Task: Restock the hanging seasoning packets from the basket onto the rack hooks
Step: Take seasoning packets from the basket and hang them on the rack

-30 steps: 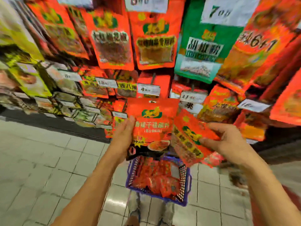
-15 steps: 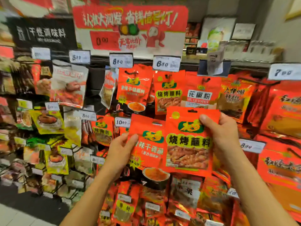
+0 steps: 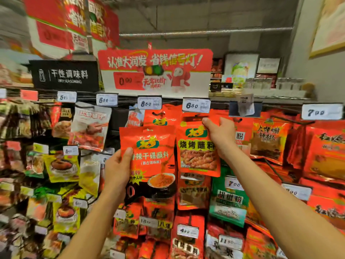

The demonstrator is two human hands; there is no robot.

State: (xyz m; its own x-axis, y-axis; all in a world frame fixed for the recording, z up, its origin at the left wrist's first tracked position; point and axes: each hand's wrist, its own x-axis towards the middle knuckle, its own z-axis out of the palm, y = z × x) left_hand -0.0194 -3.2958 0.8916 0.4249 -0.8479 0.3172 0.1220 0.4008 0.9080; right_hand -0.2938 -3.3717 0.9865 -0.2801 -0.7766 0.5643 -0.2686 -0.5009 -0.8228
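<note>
A store rack [image 3: 280, 107] of hanging packets is filling the view beneath a red promotional sign [image 3: 155, 70]. Below the sign, the right hand [image 3: 220, 135] is pinching the top of a red barbecue seasoning packet [image 3: 197, 148] just under the 6.80 price tag [image 3: 196, 105]. Lower left of the sign, the left hand [image 3: 117, 169] is gripping a red spicy dip packet [image 3: 153, 161] by its edge. The hook behind the tag is hidden; the rack's left side is blurred.

- Black sign [image 3: 64, 75] at ten o'clock: "干性调味料 DRY SEASONING".
- Red banner [image 3: 155, 70] at twelve: "省钱信号灯", "0.00".
- Price tags [image 3: 196, 105]: "8.80", "6.80", "7.00".
- Right packet [image 3: 197, 146]: "烧烤蘸料".
</note>
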